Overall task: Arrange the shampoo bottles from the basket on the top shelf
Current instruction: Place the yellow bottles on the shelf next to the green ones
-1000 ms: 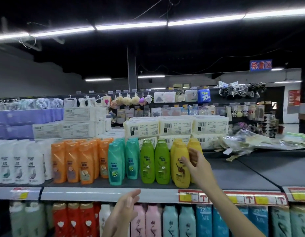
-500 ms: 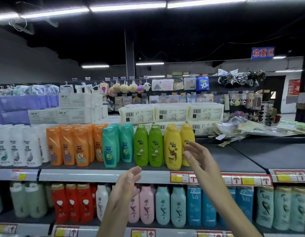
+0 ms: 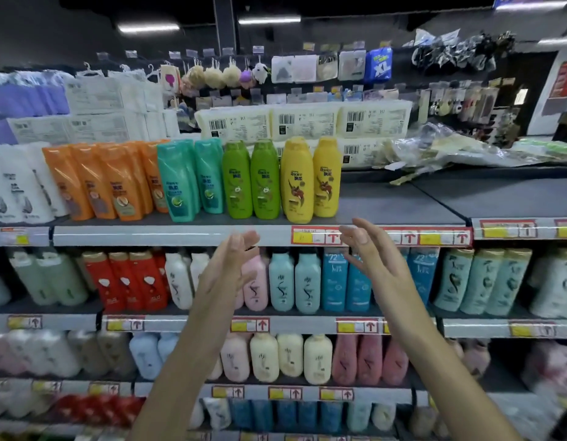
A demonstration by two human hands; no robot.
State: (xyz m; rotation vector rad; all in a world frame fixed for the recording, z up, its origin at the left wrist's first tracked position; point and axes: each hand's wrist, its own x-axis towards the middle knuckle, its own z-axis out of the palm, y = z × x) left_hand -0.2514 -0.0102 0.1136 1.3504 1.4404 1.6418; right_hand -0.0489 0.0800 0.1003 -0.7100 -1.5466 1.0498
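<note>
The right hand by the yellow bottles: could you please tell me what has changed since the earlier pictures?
The right hand came off the yellow bottles and drew back and down; it is now open and empty, below the front edge of the top shelf. The left hand stayed open and empty, raised beside it. The view tilted downward. The yellow bottles stand upright as before.

R hand off yellow bottle, pulled back.
</note>
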